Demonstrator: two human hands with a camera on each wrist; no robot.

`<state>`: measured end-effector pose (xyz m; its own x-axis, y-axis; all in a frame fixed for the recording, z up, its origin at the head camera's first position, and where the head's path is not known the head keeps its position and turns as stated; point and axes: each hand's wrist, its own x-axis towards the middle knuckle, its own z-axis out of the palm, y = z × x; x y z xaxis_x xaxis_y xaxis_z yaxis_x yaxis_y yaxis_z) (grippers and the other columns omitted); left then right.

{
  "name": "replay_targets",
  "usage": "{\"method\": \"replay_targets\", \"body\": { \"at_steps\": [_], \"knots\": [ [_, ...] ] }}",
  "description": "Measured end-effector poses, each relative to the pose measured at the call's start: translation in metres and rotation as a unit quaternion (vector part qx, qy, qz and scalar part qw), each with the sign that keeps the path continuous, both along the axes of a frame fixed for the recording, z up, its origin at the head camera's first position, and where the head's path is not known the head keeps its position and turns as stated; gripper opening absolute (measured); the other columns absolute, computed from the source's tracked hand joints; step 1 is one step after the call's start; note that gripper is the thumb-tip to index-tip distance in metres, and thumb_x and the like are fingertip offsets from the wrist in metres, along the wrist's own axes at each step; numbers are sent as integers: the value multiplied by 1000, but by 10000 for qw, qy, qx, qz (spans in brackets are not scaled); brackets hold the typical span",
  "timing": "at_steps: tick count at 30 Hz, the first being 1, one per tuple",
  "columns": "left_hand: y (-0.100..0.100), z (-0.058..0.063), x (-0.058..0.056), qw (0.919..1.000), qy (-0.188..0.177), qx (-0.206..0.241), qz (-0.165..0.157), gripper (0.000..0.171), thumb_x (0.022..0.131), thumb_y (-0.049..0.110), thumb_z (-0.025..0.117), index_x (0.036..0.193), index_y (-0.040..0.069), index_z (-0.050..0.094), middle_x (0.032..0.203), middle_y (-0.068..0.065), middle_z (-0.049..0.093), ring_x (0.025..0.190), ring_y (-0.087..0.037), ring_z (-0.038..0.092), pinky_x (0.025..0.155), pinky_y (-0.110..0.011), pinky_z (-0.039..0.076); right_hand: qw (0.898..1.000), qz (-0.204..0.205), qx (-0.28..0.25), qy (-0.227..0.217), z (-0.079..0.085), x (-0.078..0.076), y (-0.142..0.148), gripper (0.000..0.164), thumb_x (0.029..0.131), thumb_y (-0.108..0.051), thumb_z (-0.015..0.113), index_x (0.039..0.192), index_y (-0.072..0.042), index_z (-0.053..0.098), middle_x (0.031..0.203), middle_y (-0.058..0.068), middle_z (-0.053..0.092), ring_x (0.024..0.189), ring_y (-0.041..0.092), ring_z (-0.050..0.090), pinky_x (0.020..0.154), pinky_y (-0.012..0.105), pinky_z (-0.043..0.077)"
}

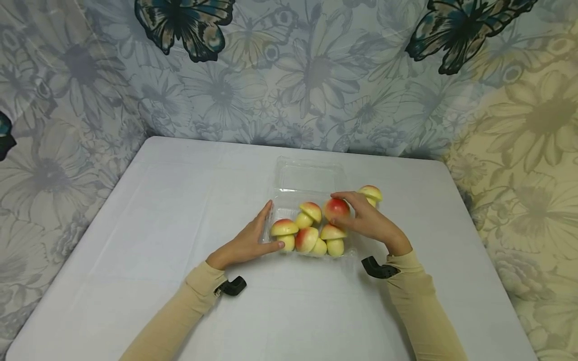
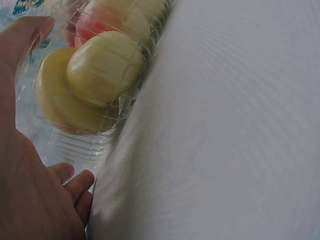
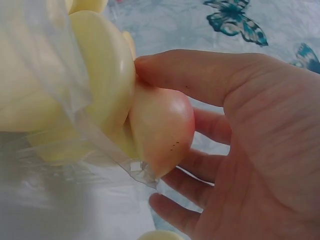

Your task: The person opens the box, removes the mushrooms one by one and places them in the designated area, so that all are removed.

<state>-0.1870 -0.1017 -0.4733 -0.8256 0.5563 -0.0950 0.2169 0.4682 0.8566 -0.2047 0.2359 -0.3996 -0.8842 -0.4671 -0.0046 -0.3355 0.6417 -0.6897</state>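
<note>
A clear plastic clamshell box [image 1: 266,231] stands on the table with its lid [image 1: 309,175] folded back, away from me. Several toy mushrooms [image 1: 284,226] with red-and-yellow caps and pale yellow stems lie in it. My right hand [image 1: 368,218] holds a red-capped mushroom [image 1: 336,207] at the box's back right; the right wrist view shows thumb and fingers around the cap [image 3: 167,125]. My left hand [image 1: 246,240] lies along the box's left side, fingers extended and thumb by the front left mushroom. In the left wrist view, box-wall plastic [image 2: 85,145] shows between thumb and fingers.
One more mushroom [image 1: 371,193] is outside the box, just behind my right hand. A white cloth covers the table [image 1: 180,190]. Walls with a flower print [image 1: 316,75] and butterfly shapes [image 1: 185,25] border its back and sides.
</note>
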Motion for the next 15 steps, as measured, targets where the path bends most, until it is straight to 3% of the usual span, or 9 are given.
{"method": "replay_targets", "body": {
  "at_steps": [15],
  "knots": [
    [1,2,1,10000,-6,-75,41,113,90,55,69,163,25,-13,172,-8,2,159,-27,5,128,-54,12,9999,-21,96,41,-2,0,0,61,93,-18,74,146,1,48,147,21,51,140,41,39,115,60,32]
  ]
}}
